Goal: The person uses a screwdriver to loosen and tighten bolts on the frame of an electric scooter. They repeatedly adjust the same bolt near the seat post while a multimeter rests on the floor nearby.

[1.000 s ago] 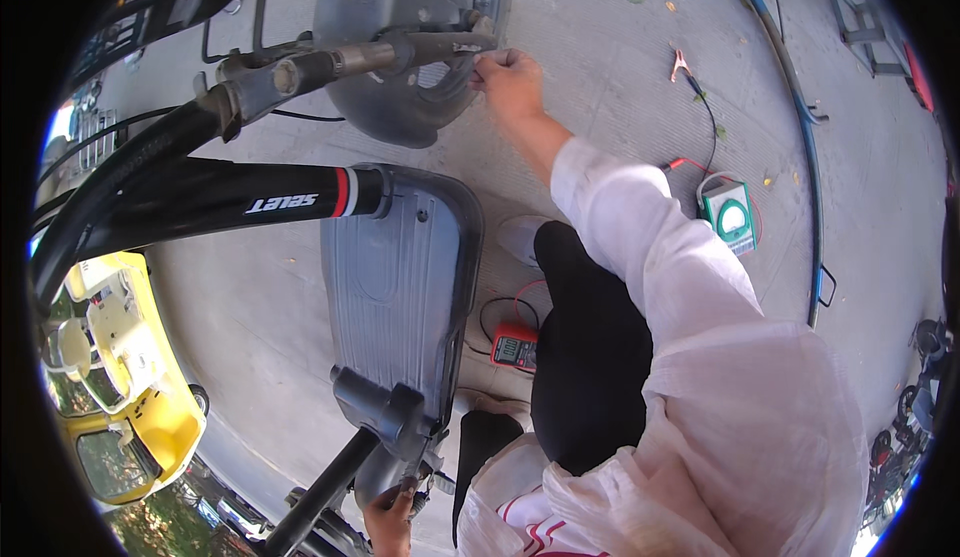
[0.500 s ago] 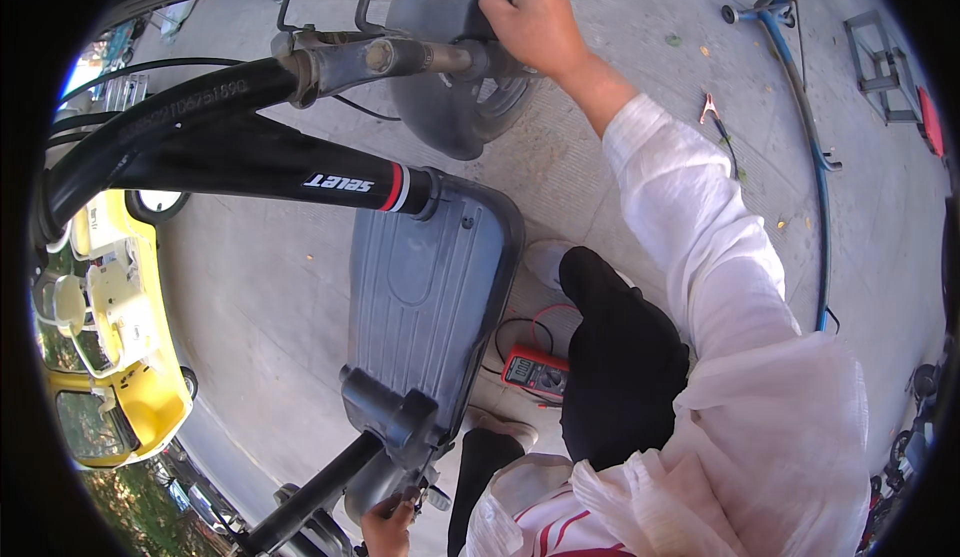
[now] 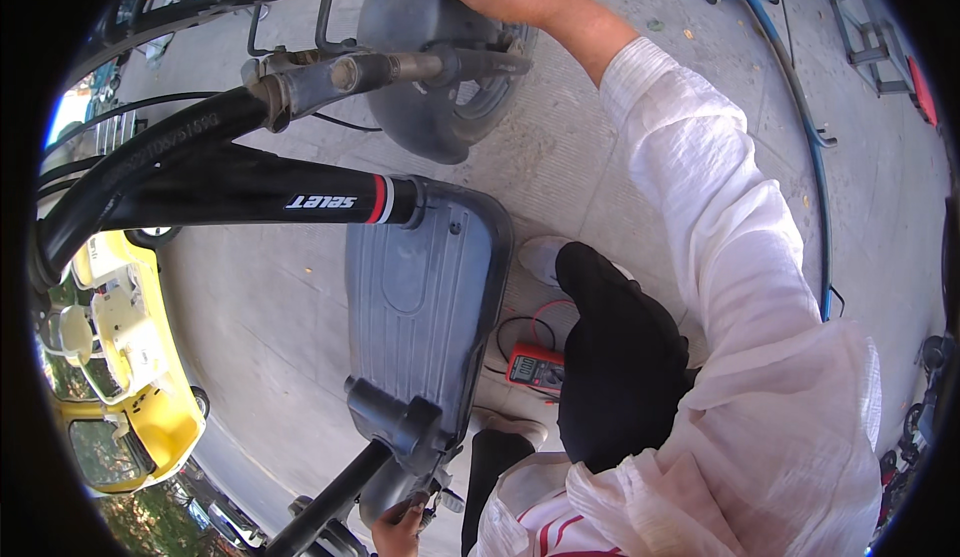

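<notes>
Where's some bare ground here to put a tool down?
Bare concrete lies between the wheel and the blue bar, and left of the grey deck toward the yellow car. Crowded by the red meter and knee.

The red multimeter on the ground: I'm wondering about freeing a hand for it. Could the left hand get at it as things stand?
Probably, but not freely. The left hand is low by the scooter's rear, and the multimeter lies on open concrete beside the deck. A black-trousered knee crowds it.
</notes>
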A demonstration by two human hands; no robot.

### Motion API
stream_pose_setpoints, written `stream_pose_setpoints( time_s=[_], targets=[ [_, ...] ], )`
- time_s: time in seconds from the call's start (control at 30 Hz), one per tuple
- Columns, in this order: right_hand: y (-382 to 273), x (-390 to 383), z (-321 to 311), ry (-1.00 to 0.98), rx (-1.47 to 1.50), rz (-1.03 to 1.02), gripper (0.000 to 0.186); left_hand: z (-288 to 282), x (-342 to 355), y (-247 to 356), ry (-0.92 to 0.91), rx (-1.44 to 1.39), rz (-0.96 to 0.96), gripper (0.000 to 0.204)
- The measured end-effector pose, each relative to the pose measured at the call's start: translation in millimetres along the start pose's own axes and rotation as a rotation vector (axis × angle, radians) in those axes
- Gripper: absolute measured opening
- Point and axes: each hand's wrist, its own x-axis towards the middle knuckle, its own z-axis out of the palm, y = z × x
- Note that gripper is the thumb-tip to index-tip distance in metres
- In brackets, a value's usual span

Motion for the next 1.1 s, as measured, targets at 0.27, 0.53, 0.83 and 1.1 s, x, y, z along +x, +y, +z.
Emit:
stream_pose_setpoints(
  time_s=[0.27, 0.53, 0.83, 1.1],
  targets=[
    [-1, -3, 3, -0.006, 0.067, 0.039, 0.016, 49, -42, 72, 0.204, 0.074, -0.032, 0.029],
    [3, 1, 7, -0.036, 0.013, -0.005, 0.019, 6, -4, 12, 0.000, 0.095, -0.021, 0.034],
    [-2, -3, 7, 0.026, -0.001, 0.050, 0.019, 43, -34, 59, 0.211, 0.024, -0.025, 0.025],
    [0, -6, 9, 0.080, -0.010, -0.002, 0.018, 47, -38, 69, 0.216, 0.037, -0.064, 0.026]
  ],
)
